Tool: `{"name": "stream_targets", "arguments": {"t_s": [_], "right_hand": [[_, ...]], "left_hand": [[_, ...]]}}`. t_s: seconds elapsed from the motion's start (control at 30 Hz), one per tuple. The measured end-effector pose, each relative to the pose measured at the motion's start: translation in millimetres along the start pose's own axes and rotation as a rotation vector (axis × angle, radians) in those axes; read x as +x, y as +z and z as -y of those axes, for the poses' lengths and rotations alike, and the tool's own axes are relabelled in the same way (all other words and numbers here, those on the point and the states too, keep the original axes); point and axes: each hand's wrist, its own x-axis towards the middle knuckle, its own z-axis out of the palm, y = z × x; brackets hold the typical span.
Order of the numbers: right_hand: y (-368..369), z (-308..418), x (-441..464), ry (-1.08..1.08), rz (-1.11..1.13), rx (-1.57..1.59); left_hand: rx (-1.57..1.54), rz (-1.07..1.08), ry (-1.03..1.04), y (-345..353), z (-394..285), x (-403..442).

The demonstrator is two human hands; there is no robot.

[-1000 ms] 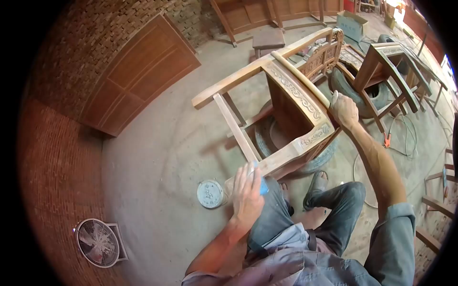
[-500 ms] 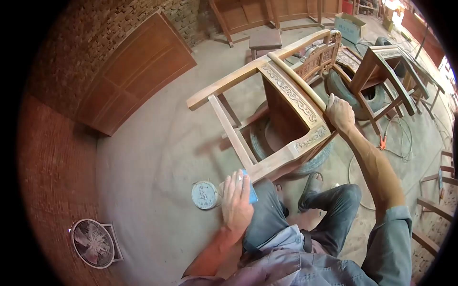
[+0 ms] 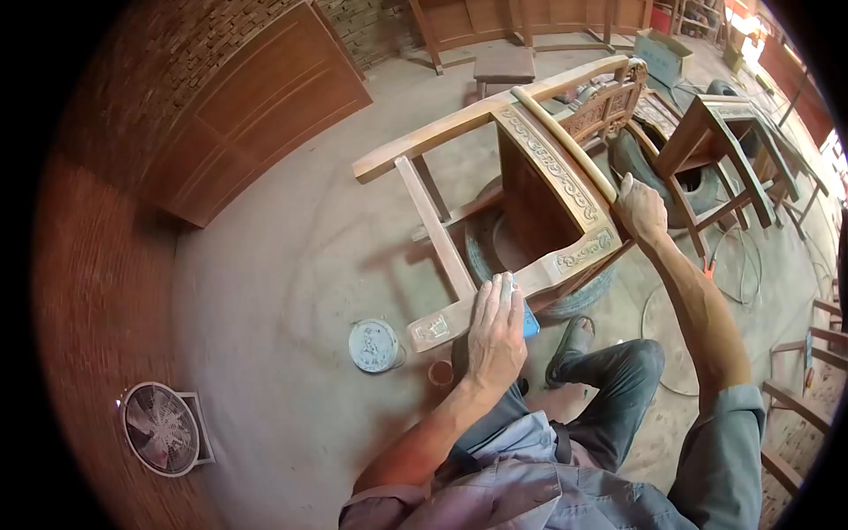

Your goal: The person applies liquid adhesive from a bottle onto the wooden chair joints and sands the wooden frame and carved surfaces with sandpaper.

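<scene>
Furniture workshop around me, carved wooden chair frame (image 3: 549, 165), another wooden frame (image 3: 685, 146), tyre (image 3: 629, 163), dusty floor (image 3: 274, 300), rough brick wall (image 3: 216, 57).

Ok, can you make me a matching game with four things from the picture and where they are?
Things
1. Round white-rimmed fan
2. Large brown wooden panel
3. Small blue pad
4. Round pale tub

Places
A. Under the left hand
B. Low at the picture's left side
C. Leaning on the brick wall
D. Just left of the pale wooden chair leg's end

Pairs: 1-B, 2-C, 3-A, 4-D
</scene>
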Motion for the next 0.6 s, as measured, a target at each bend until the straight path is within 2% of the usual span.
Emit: {"name": "stream_targets", "arguments": {"t_s": [0.03, 0.1, 0.17, 0.23, 0.33, 0.43, 0.47, 0.57, 0.6], "right_hand": [[3, -5, 3, -0.011, 0.004, -0.005], [11, -15, 8, -0.014, 0.011, -0.004], [7, -5, 5, 0.017, -0.037, 0.046], [7, -1, 2, -0.026, -0.071, 0.063], [-2, 1, -5, -0.006, 0.006, 0.008], [3, -2, 0, -0.003, -0.008, 0.015], [4, 0, 2, -0.021, -0.019, 0.029], [3, -3, 1, -0.01, -0.012, 0.027], [3, -1, 2, -0.005, -0.004, 0.022]], "left_hand": [[-0.009, 0.009, 0.017, -1, 3, -1], [-0.02, 0.01, -0.082, -33, 21, -29], [0.146, -0.064, -0.072, -45, 42, -59], [0.096, -0.021, -0.122, -43, 28, -51], [0.058, -0.011, -0.039, -10, 17, -14], [0.096, 0.033, -0.07, -38, 31, -41], [0.133, -0.007, -0.028, -40, 41, -52], [0.077, -0.005, -0.138, -31, 11, -33], [0.051, -0.077, -0.048, -9, 15, -23]]}}
